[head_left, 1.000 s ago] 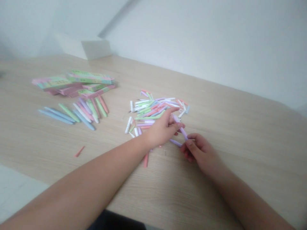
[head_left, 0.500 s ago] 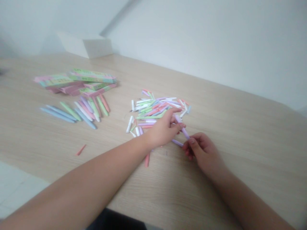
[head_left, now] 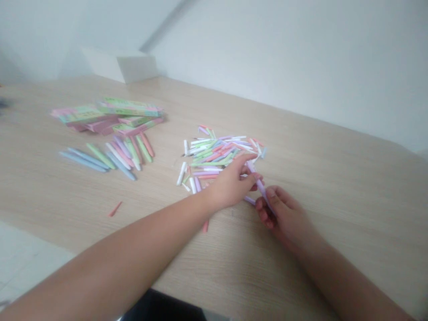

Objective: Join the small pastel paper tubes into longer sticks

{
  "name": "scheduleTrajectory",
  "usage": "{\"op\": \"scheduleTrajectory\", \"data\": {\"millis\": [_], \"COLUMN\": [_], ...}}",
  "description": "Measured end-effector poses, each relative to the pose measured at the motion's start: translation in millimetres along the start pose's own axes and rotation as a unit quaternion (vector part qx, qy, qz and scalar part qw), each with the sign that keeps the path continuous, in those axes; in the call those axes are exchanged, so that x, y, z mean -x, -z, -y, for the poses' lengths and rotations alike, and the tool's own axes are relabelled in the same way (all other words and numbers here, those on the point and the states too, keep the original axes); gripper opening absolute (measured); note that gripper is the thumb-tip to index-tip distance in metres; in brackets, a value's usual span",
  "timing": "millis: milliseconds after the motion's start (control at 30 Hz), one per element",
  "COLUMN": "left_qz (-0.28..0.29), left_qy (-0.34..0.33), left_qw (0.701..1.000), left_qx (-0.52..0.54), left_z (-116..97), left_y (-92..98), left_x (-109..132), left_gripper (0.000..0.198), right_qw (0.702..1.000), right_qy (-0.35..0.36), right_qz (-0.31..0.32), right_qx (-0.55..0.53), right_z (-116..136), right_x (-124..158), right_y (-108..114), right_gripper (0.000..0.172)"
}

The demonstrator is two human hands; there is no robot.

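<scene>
Just beside the loose heap of pastel paper sticks (head_left: 214,156), my left hand (head_left: 230,183) pinches the upper end of a lilac paper stick (head_left: 260,187) between thumb and fingertips, while my right hand (head_left: 284,216) curls closed around its lower end. Left of the heap, a laid-out row of sticks (head_left: 110,158) lies below paper packets (head_left: 107,113), though the heap looks the larger lot.

lilac paper stick (head_left: 259,183) partly hidden by the hands (head_left: 232,185), forearms (head_left: 117,263) cut off below, far packets (head_left: 110,116) blurred
</scene>
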State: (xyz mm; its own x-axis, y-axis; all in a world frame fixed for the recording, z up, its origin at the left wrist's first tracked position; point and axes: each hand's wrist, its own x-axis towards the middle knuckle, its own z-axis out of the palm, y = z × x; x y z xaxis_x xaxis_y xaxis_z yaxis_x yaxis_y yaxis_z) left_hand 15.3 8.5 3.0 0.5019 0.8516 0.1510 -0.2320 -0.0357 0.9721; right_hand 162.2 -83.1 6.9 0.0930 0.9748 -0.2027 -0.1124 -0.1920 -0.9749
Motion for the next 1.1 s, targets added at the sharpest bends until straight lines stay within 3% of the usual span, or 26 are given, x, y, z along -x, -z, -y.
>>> {"op": "scheduleTrajectory", "data": {"millis": [200, 400, 633, 867, 1100], "left_qz": [-0.034, -0.064, -0.086, -0.111, -0.090], "left_qy": [0.008, 0.028, 0.022, 0.056, 0.064], "left_qw": [0.997, 0.994, 0.990, 0.983, 0.978], "left_qx": [0.065, 0.088, 0.113, 0.133, 0.174], "left_z": [-4.2, -9.0, -10.5, -10.2, -13.5], "left_y": [-3.8, 2.7, 9.6, 9.8, 7.4], "left_x": [1.5, -0.2, -4.7, -4.3, -1.8], "left_gripper": [0.067, 0.044, 0.037, 0.031, 0.025], "right_qw": [0.998, 0.996, 0.974, 0.956, 0.949], "right_qy": [0.051, 0.057, 0.124, 0.174, 0.191], "right_qz": [0.016, 0.070, 0.188, 0.220, 0.224], "right_qx": [0.032, 0.006, 0.028, 0.087, 0.115], "right_z": [-6.7, -9.3, -7.1, 0.8, 7.0], "right_x": [-2.1, -3.2, -0.6, 6.8, 10.2], "right_y": [1.6, 12.3, 31.0, 31.2, 25.3], "right_gripper": [0.031, 0.022, 0.058, 0.055, 0.055]}}
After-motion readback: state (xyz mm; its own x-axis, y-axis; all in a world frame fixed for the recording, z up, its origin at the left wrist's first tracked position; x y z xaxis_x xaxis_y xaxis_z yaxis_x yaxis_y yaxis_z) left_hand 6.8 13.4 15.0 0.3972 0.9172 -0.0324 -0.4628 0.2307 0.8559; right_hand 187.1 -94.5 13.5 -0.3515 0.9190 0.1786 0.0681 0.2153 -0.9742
